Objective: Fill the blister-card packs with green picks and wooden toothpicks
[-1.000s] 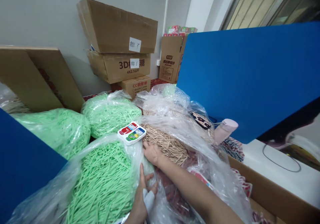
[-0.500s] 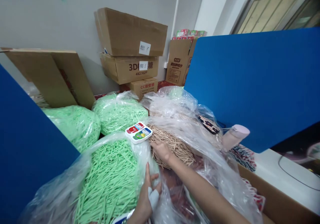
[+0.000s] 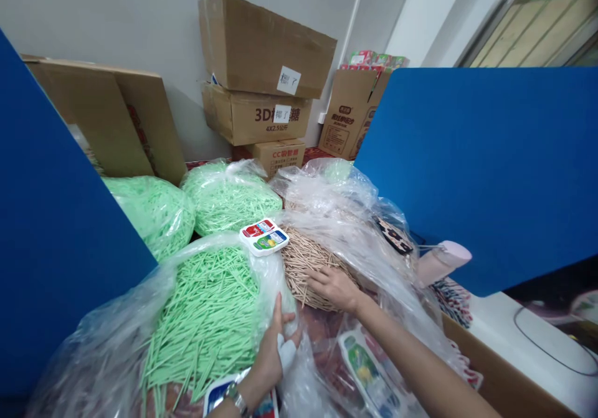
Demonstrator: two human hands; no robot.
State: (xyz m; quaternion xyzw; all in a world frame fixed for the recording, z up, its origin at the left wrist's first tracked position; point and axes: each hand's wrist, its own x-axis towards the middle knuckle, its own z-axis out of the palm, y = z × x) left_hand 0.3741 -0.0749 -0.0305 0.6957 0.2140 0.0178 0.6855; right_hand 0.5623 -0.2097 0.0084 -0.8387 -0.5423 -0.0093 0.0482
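Observation:
My right hand (image 3: 337,288) lies with fingers spread on a heap of thin tan sticks (image 3: 306,262) inside a clear plastic bag (image 3: 355,231). My left hand (image 3: 275,352) presses against the side of a clear bag of green sticks (image 3: 205,318); its fingers curl around a small white object I cannot make out. A small white tray with red, green and blue labels (image 3: 264,237) rests on top between the two bags. A watch shows on my left wrist.
Two more bags of green sticks (image 3: 228,197) lie behind. Blue partition panels (image 3: 476,169) stand left and right. Stacked cardboard boxes (image 3: 264,88) line the wall. A pink bottle (image 3: 443,261) and a printed packet (image 3: 369,368) lie nearby. A brown box edge (image 3: 504,374) runs at right.
My right hand has slid to the right and nearer along the tan sticks. The view has shifted left, so the left blue panel fills more of the picture. My left hand stays on the green bag.

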